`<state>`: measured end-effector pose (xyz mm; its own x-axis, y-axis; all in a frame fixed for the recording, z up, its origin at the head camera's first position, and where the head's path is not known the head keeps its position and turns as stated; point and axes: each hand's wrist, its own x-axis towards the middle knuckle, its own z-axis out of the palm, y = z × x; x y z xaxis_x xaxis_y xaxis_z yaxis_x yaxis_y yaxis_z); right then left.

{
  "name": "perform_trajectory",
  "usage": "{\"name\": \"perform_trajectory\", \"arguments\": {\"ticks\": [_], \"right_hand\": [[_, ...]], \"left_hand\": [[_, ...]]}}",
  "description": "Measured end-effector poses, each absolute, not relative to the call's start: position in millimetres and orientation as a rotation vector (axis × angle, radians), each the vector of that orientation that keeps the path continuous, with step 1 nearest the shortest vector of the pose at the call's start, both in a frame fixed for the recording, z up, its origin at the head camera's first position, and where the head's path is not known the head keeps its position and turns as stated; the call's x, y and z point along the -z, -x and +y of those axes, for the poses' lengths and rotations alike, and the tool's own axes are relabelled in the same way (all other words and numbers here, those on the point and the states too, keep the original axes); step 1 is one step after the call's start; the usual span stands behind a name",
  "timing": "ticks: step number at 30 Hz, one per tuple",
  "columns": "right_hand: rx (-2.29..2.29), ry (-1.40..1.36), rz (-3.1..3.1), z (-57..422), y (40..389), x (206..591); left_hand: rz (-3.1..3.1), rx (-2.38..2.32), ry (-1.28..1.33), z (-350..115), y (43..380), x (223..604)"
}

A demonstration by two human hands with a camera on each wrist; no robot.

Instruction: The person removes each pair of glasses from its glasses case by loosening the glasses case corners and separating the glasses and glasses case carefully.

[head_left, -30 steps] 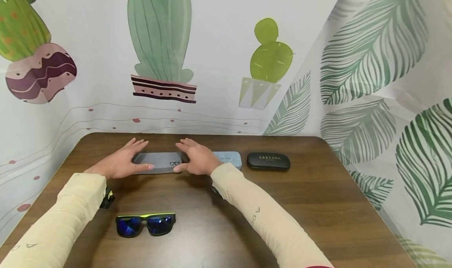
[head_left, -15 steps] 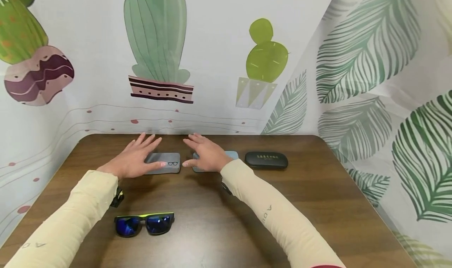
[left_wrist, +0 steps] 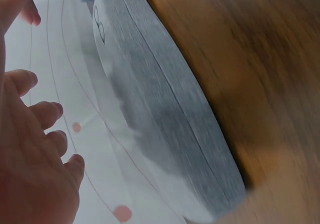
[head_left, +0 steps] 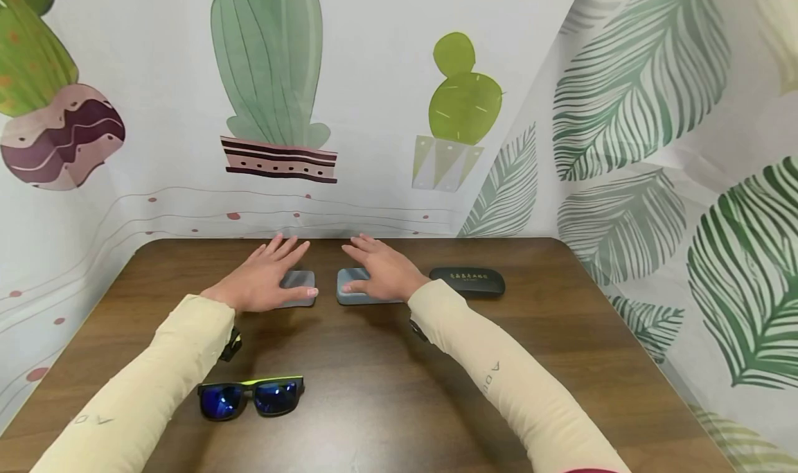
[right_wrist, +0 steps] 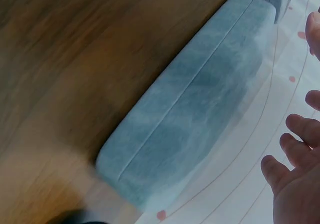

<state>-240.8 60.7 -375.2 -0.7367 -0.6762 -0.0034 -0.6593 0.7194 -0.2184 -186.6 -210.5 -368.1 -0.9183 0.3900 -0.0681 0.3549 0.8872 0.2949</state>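
My left hand [head_left: 260,278], fingers spread, is held over a grey glasses case [head_left: 300,280] and hides much of it in the head view. The left wrist view shows this grey case [left_wrist: 155,93] whole and closed, with a small glasses print near one end. Over a light blue glasses case [head_left: 349,293] my right hand [head_left: 386,272] is likewise spread, palm down. In the right wrist view the blue case [right_wrist: 185,98] is closed, the fingers apart from it. Neither hand grips anything.
A black glasses case [head_left: 469,283] with gold lettering lies right of the blue one. Sunglasses [head_left: 251,397] with blue lenses lie nearer on the wooden table [head_left: 386,390]. Behind the table's far edge hangs a printed cactus cloth [head_left: 374,78].
Both hands have moved to the right, the left along the grey case, the right from the grey case's end to over the blue case. The cases and sunglasses stay in place.
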Motion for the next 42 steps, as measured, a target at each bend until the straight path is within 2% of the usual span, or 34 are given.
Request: {"name": "perform_trajectory", "arguments": {"ticks": [27, 42], "right_hand": [[0.286, 1.014, 2.859, 127.6, 246.3, 388.3], [0.316, 1.021, 2.852, 143.7, 249.6, 402.9]], "left_hand": [[2.806, -0.458, -0.691, -146.5, 196.7, 383.6], [2.865, -0.351, -0.742, -134.2, 202.7, 397.3]]}}
